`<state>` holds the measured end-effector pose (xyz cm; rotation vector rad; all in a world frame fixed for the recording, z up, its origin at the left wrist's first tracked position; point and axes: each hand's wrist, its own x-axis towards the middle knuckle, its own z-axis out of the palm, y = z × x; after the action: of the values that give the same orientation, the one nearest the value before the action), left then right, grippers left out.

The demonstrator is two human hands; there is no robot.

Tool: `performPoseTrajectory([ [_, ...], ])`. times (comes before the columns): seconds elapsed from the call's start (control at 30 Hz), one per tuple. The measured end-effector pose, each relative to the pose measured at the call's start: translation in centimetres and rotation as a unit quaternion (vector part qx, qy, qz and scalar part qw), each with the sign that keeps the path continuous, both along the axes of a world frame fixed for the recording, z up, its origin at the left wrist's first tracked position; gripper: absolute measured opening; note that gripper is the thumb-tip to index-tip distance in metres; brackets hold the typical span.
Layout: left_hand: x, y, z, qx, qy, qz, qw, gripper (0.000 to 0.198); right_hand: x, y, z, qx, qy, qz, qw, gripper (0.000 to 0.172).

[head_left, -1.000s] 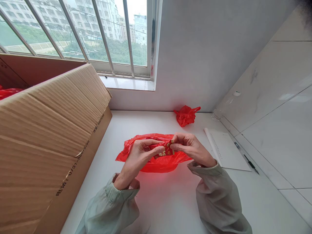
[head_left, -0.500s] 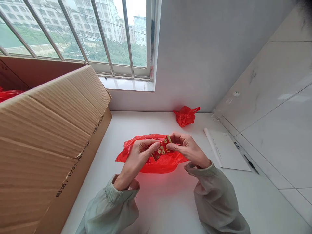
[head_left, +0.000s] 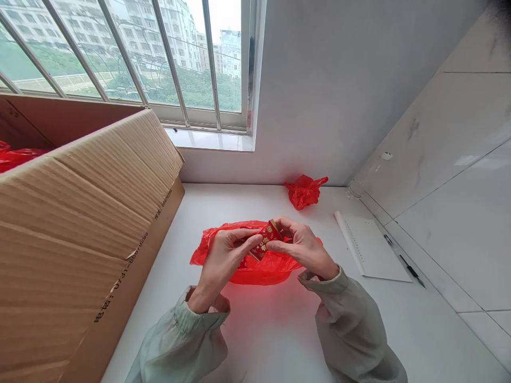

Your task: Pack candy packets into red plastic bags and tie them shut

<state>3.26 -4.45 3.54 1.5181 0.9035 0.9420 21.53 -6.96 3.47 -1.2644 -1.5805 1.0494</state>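
Note:
Both hands meet over an open red plastic bag [head_left: 255,268] lying on the white counter [head_left: 279,330]. Between them is a small red packet with gold print [head_left: 264,240], tilted with its right end up. My left hand [head_left: 223,255] pinches its left end with thumb and fingers. My right hand [head_left: 300,246] pinches its upper right end. Pale green sleeves cover both forearms.
A large open cardboard box [head_left: 80,223] fills the left side, with red plastic [head_left: 16,157] inside. A knotted red bag [head_left: 305,190] sits by the back wall. A white notepad [head_left: 369,247] and a pen [head_left: 405,263] lie right, near the tiled wall. A barred window is behind.
The packet has turned from lying level to tilted, right end raised. My right hand has shifted left and closer to my left hand.

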Motion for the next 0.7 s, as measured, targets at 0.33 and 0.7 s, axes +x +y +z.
performPoseTrajectory([
  [0.33,-0.1,-0.7,-0.3,0.205,0.216,0.110,0.948,0.017,-0.6,-0.3,0.3,0.048,-0.132,-0.051,0.989,0.018],
  [0.7,-1.9,-3.2,3.1,0.290,0.221,0.067,0.929,0.018,-1.4,0.7,-2.6,0.028,-0.260,0.024,0.965,0.022],
])
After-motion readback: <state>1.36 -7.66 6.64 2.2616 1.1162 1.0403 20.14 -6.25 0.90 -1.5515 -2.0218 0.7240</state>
